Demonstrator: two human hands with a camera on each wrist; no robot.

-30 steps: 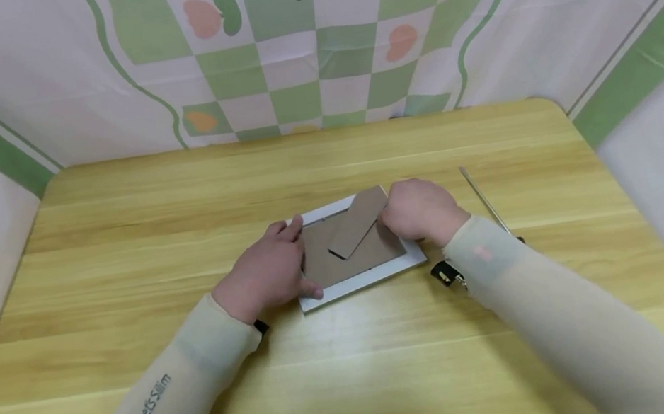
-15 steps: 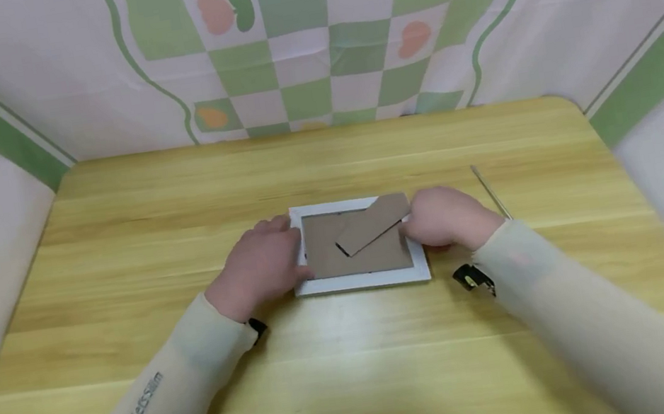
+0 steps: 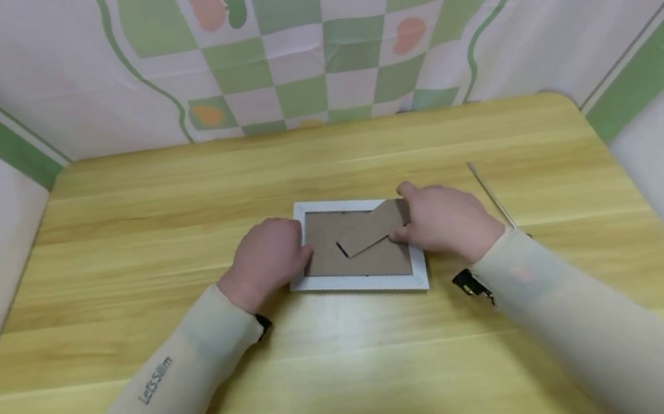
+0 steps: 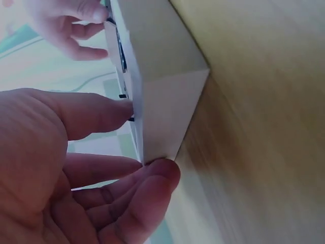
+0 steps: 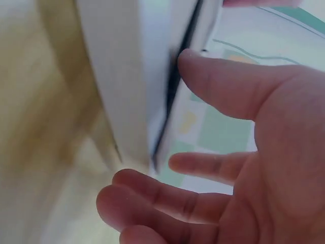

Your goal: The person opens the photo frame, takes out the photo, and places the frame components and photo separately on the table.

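A white picture frame [image 3: 363, 288] lies back side up on the wooden table, its brown backing board [image 3: 325, 244] facing me. A brown easel leg [image 3: 368, 234] slants across that board. My left hand [image 3: 269, 259] grips the frame's left side, thumb [image 4: 101, 117] on the back and curled fingers [image 4: 147, 193] at the outer edge. At the right side is my right hand [image 3: 450, 221]; its thumb [image 5: 218, 76] touches the dark edge by the easel leg. The other fingers [image 5: 172, 198] are loosely bent near the frame's corner, apparently apart from it.
A thin metal rod [image 3: 491, 194] lies right of the frame, its near end partly hidden by my right wrist. Black straps [image 3: 472, 285] show under the cuffs. A patterned green and white cloth [image 3: 288, 42] hangs behind the table [image 3: 174, 187].
The frame has turned clockwise from its earlier slant. My right hand's fingers have loosened and spread, the thumb now on the easel leg. My left hand stays at the left edge.
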